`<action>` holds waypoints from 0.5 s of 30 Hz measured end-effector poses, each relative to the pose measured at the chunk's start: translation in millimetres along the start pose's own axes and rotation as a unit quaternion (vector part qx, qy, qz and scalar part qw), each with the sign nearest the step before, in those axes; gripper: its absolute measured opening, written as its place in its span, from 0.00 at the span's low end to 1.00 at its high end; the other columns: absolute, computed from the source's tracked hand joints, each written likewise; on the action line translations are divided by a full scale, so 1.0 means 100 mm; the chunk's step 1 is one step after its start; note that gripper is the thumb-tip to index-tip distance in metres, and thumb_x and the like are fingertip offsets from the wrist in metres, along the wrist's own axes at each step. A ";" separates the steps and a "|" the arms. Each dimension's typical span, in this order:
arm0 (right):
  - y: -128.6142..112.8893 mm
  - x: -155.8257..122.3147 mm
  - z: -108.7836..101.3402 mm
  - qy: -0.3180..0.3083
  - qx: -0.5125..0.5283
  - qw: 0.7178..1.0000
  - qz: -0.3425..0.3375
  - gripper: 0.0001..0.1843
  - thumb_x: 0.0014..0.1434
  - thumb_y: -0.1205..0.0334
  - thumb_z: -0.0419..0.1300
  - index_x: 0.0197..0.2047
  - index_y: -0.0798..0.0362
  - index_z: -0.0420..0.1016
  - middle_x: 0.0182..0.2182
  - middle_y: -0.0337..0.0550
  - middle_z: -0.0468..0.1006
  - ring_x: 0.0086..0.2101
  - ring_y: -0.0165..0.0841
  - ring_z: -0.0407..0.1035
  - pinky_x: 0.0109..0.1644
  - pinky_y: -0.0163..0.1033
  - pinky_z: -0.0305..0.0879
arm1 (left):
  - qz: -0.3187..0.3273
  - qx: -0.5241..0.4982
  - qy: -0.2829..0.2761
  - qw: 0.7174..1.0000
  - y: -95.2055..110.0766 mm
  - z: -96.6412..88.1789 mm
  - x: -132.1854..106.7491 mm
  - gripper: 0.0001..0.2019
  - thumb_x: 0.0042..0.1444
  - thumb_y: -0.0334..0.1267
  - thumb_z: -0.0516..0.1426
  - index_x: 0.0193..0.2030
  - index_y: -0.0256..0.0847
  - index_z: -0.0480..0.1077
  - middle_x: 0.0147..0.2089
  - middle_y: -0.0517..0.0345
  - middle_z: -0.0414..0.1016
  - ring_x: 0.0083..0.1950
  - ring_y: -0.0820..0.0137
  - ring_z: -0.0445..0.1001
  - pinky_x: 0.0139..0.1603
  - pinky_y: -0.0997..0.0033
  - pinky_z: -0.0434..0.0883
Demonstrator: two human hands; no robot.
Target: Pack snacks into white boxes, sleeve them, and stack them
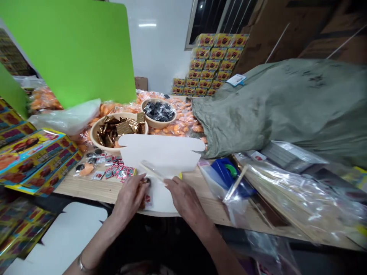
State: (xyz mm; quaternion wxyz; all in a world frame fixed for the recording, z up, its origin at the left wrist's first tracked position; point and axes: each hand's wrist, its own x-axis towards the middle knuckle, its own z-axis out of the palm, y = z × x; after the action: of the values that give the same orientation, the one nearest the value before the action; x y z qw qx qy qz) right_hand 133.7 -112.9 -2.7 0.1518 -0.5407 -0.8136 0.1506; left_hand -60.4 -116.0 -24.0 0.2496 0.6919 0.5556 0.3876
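An unfolded white cardboard box [162, 151] lies in front of me, its notched lid standing up at the back. My left hand [130, 196] is closed at the box's left side around a small clear packet [147, 185] with dark and orange-brown contents, partly hidden by the fingers. From the right, my right hand [185, 196] pinches the near end of a pale, thin stick in clear wrap [151, 170], which slants up and left over the box. Small red-and-teal printed sachets [119, 168] lie beyond my left hand.
Behind the box stand a bowl of gold-wrapped pieces [99, 133] and a bowl of black wrapped pieces [160, 111]. Yellow printed boxes [40, 160] are stacked left. Plastic-wrapped sticks [286, 198], a blue object [222, 172] and a large grey-green sack [272, 103] occupy the right.
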 end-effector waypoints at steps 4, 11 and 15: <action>0.10 0.14 0.19 -0.040 -0.061 0.997 0.034 0.17 0.65 0.73 0.48 0.45 0.52 0.77 0.40 0.48 0.77 0.43 0.38 0.72 0.45 0.38 0.65 | 0.142 0.147 -0.112 0.972 -0.20 -0.11 0.01 0.14 0.65 0.42 0.52 0.51 0.41 0.74 0.53 0.48 0.77 0.60 0.57 0.69 0.66 0.45 0.59; -0.05 0.23 0.48 -0.084 -0.098 0.990 0.047 0.23 0.60 0.79 0.45 0.47 0.53 0.75 0.53 0.55 0.73 0.43 0.38 0.74 0.46 0.39 0.69 | 0.138 0.163 -0.140 0.967 -0.11 0.04 0.01 0.14 0.64 0.39 0.52 0.37 0.41 0.78 0.39 0.51 0.81 0.55 0.56 0.74 0.71 0.39 0.49; -0.07 0.06 0.41 -0.035 -0.091 0.995 0.021 0.24 0.58 0.79 0.50 0.53 0.52 0.72 0.53 0.53 0.74 0.46 0.39 0.74 0.46 0.39 0.71 | 0.159 0.106 -0.105 0.976 -0.21 -0.07 -0.04 0.11 0.63 0.39 0.53 0.40 0.44 0.78 0.48 0.52 0.79 0.55 0.60 0.74 0.70 0.47 0.55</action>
State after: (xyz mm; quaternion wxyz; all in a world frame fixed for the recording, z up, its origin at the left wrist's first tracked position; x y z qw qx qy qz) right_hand 109.4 -113.5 -36.4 0.0704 -0.5636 -0.8173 0.0973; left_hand -78.3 -114.7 -37.8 0.1673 0.8308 0.4471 0.2861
